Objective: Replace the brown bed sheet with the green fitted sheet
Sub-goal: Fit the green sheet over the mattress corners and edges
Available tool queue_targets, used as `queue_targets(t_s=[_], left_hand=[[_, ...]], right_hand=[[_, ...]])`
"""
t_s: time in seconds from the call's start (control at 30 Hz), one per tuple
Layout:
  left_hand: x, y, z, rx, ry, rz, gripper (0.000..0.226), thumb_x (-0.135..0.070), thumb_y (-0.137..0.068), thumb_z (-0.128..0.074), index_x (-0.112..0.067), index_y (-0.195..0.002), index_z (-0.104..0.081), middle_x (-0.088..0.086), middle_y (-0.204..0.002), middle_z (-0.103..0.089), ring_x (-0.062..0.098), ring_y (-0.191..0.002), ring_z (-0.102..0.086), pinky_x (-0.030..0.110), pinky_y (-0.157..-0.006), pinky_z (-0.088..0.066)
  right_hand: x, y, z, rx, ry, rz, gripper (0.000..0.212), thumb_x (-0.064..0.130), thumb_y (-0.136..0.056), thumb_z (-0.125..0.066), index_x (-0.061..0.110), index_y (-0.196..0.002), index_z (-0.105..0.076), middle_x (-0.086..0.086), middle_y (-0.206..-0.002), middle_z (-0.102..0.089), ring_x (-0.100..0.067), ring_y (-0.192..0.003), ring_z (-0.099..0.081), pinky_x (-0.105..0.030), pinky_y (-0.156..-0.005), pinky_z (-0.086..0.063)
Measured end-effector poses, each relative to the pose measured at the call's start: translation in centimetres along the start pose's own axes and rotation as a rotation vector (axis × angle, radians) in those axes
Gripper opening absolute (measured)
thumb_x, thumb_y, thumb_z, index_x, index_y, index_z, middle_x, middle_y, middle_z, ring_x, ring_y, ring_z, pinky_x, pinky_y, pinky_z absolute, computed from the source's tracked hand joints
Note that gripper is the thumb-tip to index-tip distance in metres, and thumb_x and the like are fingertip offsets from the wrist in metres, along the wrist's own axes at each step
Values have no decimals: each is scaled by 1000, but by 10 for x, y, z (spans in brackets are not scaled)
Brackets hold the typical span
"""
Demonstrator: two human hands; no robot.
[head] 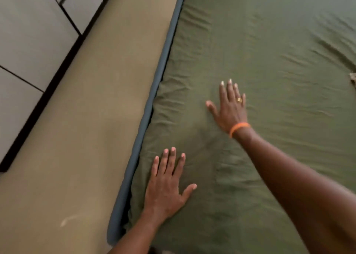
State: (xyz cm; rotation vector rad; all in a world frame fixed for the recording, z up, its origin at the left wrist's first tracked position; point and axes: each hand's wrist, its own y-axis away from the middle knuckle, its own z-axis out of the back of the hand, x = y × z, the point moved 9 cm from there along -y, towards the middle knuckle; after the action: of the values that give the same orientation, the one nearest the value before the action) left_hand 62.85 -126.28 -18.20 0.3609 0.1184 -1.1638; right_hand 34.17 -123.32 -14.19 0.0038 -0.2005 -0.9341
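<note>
Dim, soft, even light; faint shadows, slight overall blur, wide-angle bending toward the edges.

Tan floor beside grey bed edge, pale cabinets (perhaps drawers).

Bed under green fitted sheet

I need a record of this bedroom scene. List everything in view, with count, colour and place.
Olive green fitted sheet: one, wrinkled, covering the bed at right.
Grey-blue padded bed frame edge: one, running diagonally along the sheet's left side.
Tan floor: one strip, left of the frame.
Grey cabinet panels with black trim: several, upper left.
Small pale patterned object: one, at the right edge, unidentifiable.
Orange wristband: one, right wrist.
Gold ring: one, right hand.
Left hand: flat on the sheet near the frame.
Right hand: flat on the sheet, farther up.
</note>
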Motion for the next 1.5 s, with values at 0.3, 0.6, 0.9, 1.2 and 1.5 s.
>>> queue_targets(t_s=[0.3,0.6,0.9,1.2,1.5], left_hand=[[28,77,-4,-47,50,69,75,-61,-95,-39,-19,-156,-26,11,-164,-16,30,-152,-15,54,-118,-20],[42,140,1,-107,188,65,61,-43,-105,-25,-1,-145,-43,14,-158,-33,29,-148,-28,50,-116,-24],[-13,44,16,-112,136,-130,62,-44,-100,-42,-8,-151,-38,16,-161,-26,31,-150,-19,49,-119,-23],[-4,143,-24,-33,-26,-158,69,-51,-101,-36,-9,-155,-26,17,-164,-15,33,-151,-14,52,-119,-21],[-17,188,-8,215,-75,-167,60,-28,-90,-39,2,-140,-50,28,-146,-44,43,-137,-42,52,-109,-40]], right_hand=[[87,76,-83,137,26,32,87,72,-93,-11,15,-158,-5,-16,-164,3,-31,-152,7,-60,-119,2],[146,310,-91,193,47,231,67,53,-102,-22,12,-155,-26,-20,-162,-16,-35,-151,-14,-61,-116,-15],[136,361,-17,-62,-370,423,22,16,-93,-48,18,-106,-66,-3,-104,-72,-22,-94,-69,-34,-87,-52],[-21,305,-62,167,8,-328,84,66,-95,-19,9,-157,-14,-16,-164,-6,-33,-152,-6,-59,-120,-11],[18,442,-46,565,-47,-250,82,29,-95,-53,14,-158,-3,-12,-163,15,-31,-152,1,-46,-121,-19]])
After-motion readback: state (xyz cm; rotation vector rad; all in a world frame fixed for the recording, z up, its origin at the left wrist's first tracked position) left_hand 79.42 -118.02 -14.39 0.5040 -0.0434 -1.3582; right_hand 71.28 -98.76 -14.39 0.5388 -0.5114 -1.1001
